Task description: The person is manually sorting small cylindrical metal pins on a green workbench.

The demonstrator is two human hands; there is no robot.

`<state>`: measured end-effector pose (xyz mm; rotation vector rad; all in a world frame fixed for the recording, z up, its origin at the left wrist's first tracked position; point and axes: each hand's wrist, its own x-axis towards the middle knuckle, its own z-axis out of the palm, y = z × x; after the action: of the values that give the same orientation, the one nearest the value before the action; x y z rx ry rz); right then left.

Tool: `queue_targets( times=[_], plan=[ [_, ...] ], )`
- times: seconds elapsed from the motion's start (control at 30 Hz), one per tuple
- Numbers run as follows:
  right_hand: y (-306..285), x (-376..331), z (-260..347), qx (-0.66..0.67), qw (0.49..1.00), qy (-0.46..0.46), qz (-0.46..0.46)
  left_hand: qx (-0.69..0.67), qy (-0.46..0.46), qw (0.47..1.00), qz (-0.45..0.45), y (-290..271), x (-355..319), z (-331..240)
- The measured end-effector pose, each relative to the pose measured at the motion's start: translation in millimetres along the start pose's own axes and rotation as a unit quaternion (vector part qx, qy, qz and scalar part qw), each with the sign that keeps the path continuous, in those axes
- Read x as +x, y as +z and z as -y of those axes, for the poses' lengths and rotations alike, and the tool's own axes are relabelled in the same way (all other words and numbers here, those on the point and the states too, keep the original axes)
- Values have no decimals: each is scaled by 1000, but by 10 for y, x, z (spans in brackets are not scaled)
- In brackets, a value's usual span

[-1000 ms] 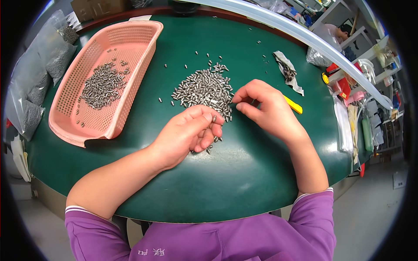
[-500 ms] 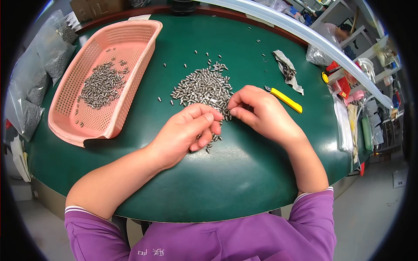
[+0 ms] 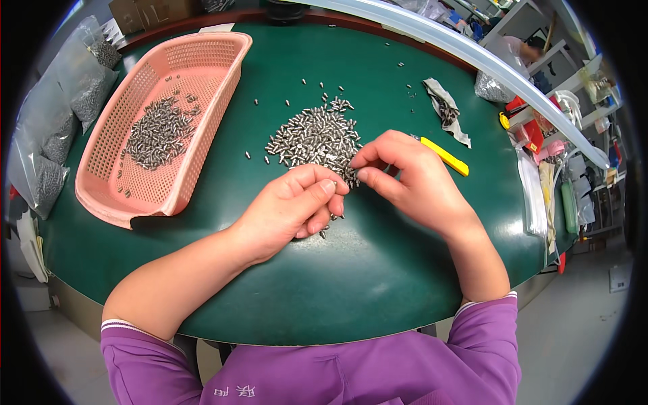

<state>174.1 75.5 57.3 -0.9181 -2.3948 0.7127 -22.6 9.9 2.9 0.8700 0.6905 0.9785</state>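
Here both hands (image 3: 293, 206) (image 3: 405, 179) pinching at metal pin pile (image 3: 314, 138)

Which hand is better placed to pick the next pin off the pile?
Right, probably. The right hand has its fingertips at the near edge of the pile. The left hand sits nearer the body, curled, seemingly pinching a pin.

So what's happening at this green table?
A person in purple sleeves works at a pile of small metal pins on the green table. The left hand and right hand meet at the pile's near edge, fingertips pinching single pins. More pins lie in a pink basket at left.
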Motion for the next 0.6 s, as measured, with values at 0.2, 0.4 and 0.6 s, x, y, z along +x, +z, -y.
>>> queue_targets(
  times=[0.2, 0.4, 0.6],
  plan=[
    [53, -48, -72, -116, 990, 51, 58, 6, -7, 1000, -9, 20, 11, -15],
    [76, -23, -130, -113, 989, 60, 73, -26, -3, 1000, -10, 4, 6, -34],
    [34, -21, -92, -102, 993, 36, 55, -17, -2, 1000, -15, 11, 12, -26]
  ],
)
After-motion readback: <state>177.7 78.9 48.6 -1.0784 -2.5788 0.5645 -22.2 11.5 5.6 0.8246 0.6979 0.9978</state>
